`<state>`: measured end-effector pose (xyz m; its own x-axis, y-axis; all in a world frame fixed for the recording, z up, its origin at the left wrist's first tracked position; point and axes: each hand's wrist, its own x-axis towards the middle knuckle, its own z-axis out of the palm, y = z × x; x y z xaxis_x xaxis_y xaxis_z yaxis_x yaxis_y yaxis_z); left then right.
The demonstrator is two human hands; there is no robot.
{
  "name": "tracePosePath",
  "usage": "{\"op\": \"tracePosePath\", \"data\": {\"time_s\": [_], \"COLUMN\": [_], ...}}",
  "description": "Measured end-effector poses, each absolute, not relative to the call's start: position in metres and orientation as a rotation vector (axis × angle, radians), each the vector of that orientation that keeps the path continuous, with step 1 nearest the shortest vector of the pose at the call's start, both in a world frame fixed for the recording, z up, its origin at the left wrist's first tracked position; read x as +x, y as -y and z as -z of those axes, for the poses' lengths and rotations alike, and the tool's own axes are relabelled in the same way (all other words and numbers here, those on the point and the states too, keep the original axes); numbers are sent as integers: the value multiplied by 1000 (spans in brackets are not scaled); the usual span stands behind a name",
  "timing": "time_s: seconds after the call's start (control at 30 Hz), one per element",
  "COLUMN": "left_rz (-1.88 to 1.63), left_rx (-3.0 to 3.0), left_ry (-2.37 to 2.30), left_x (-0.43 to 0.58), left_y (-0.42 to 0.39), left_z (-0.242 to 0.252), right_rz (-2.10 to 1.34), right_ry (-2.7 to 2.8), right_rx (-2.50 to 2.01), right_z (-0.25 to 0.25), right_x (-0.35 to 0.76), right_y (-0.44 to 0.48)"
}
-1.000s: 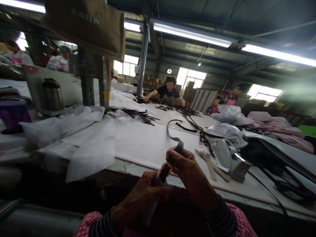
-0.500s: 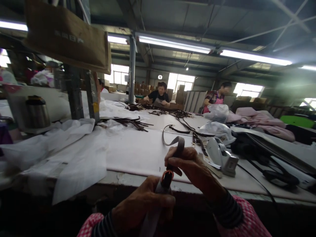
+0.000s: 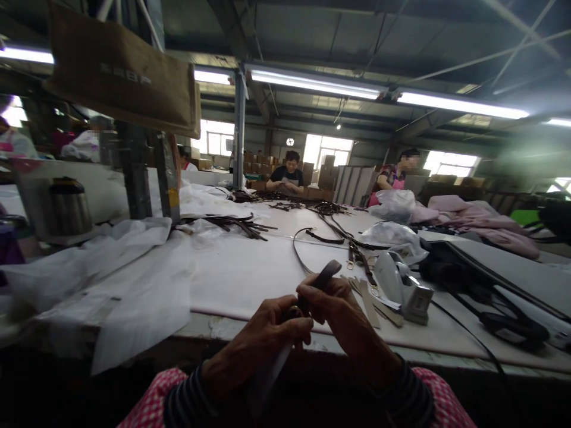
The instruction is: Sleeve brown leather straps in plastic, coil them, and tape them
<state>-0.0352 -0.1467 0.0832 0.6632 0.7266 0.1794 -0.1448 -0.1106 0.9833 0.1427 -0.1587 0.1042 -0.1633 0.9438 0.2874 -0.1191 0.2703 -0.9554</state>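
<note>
At the white-topped bench (image 3: 241, 273), the left hand (image 3: 265, 336) and right hand (image 3: 333, 304) pinch a dark brown, flat, leather-like strap (image 3: 329, 271) — its held stretch running toward one o'clock from the left, the right nearer its bend.

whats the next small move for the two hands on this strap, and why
Probably have the right hand draw the strap gently away while the left hand steadies the buckle: the hands meet there, and the strap curves up above the right hand. Whether it is threaded is hidden, so slowly seems wise.
</note>
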Motion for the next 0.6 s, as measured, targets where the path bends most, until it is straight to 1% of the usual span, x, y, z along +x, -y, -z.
{"op": "tracePosePath", "data": {"time_s": [0.07,0.13,0.27,0.4,0.6], "left_rz": [-713,-630,-582,-418,-595], "left_rx": [1563,1634,1578,1437,1402], "left_ry": [-394,-380,-423,-504,-552], "left_x": [-46,-55,-58,-48,-39], "left_y": [139,125,100,103,111], "left_z": [-90,-89,-65,-47,-57], "right_rz": [-1165,-1145,-1116,-1138,-1110], "right_ry": [1329,1280,1260,1314,1413], "right_rx": [-848,-835,-804,-791,-695], "right_z": [-105,-108,-112,-116,-129], "right_x": [145,147,150,150,152], "right_y": [152,146,136,133,128]}}
